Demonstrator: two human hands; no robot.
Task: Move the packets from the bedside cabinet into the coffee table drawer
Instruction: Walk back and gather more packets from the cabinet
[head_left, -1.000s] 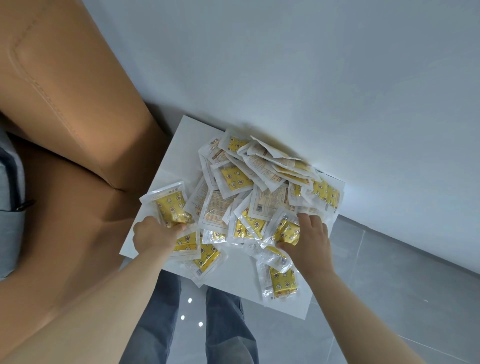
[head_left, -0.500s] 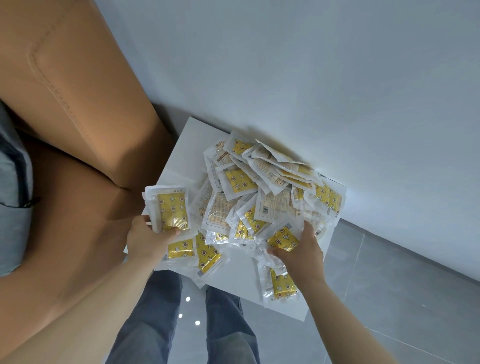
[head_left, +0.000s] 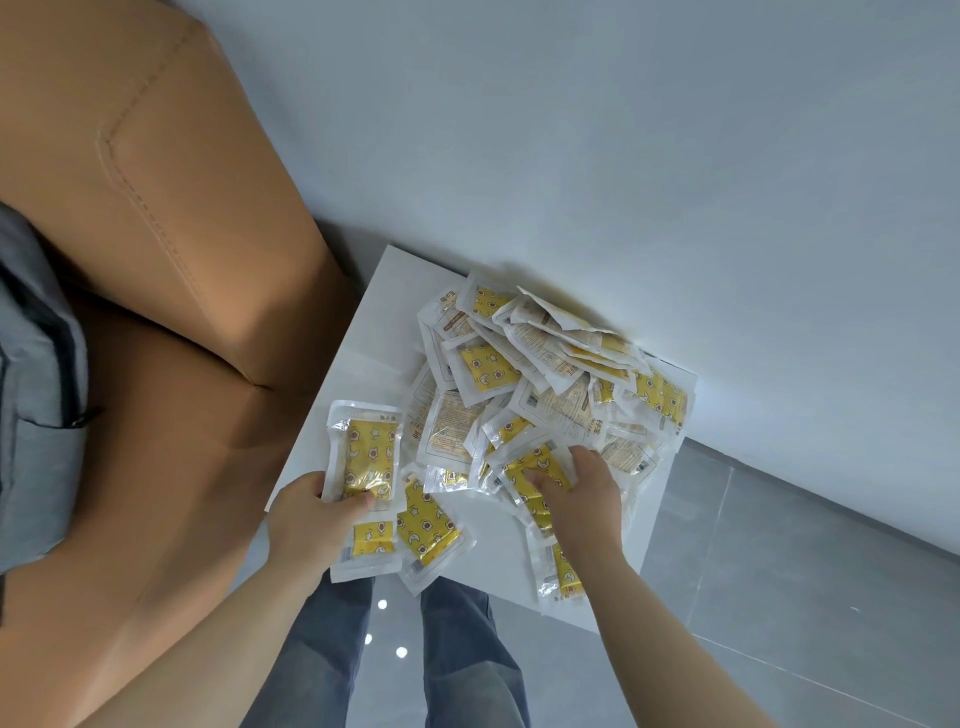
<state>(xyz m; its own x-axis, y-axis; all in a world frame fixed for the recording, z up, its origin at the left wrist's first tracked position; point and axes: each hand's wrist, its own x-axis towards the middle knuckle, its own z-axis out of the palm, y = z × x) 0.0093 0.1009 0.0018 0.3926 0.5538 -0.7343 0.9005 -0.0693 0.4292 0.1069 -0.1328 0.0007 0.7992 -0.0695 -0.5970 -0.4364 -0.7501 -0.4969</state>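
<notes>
A heap of several clear packets with yellow printed contents lies on the white top of the bedside cabinet, piled toward the wall. My left hand grips one packet by its lower end, lifted upright above the cabinet's near left corner. Two more packets lie flat just right of that hand. My right hand reaches into the near side of the heap and its fingers curl around a yellow packet there. The coffee table drawer is out of view.
A tan leather headboard and bed side stand close on the left of the cabinet. A grey bag lies at the far left. A pale wall runs behind the cabinet. Grey floor tiles and my jeans-clad legs are below.
My left hand has lifted its packet up off the cabinet top. My right hand has shifted a little farther into the heap and closed on a yellow packet.
</notes>
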